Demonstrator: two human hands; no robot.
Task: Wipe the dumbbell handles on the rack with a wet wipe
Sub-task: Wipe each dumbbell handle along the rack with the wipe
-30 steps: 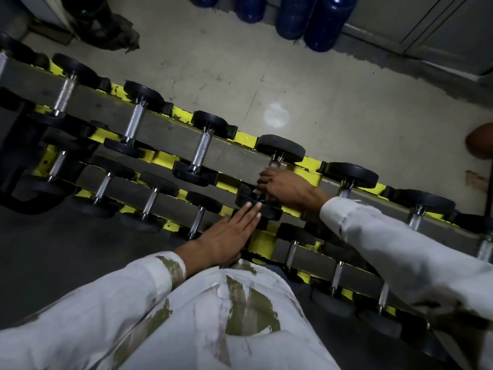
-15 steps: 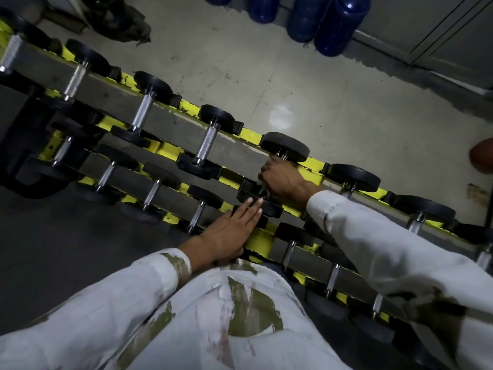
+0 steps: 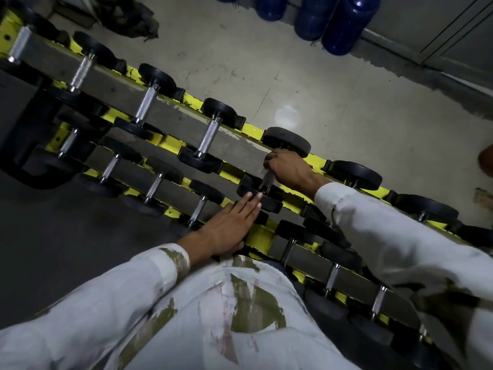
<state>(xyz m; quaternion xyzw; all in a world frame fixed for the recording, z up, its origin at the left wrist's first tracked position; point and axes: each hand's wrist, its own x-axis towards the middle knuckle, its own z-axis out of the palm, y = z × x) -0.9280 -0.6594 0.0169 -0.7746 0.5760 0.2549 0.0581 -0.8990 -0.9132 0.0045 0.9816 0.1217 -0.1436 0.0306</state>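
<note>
A yellow two-tier rack [image 3: 253, 130] runs diagonally across the floor and carries several black dumbbells with knurled steel handles. My right hand [image 3: 289, 168] curls round the handle of an upper-tier dumbbell [image 3: 286, 141], near its far weight; a sliver of that handle shows below my fingers. No wet wipe can be made out; it may be hidden under that hand. My left hand [image 3: 230, 227] lies flat with straight fingers on the lower tier, its fingertips touching the near weight of the same dumbbell. The neighbouring handle [image 3: 209, 138] to the left is bare.
Several dark blue water jugs [image 3: 344, 22] stand at the far wall. A dark bundle [image 3: 128, 17] lies on the concrete floor at top left. My white patterned shirt fills the bottom of the view. A brown round object [image 3: 486, 160] sits at the right edge.
My right hand has slid up the handle toward the far weight. My left hand has stayed flat in the same place. The camera has shifted a little.
</note>
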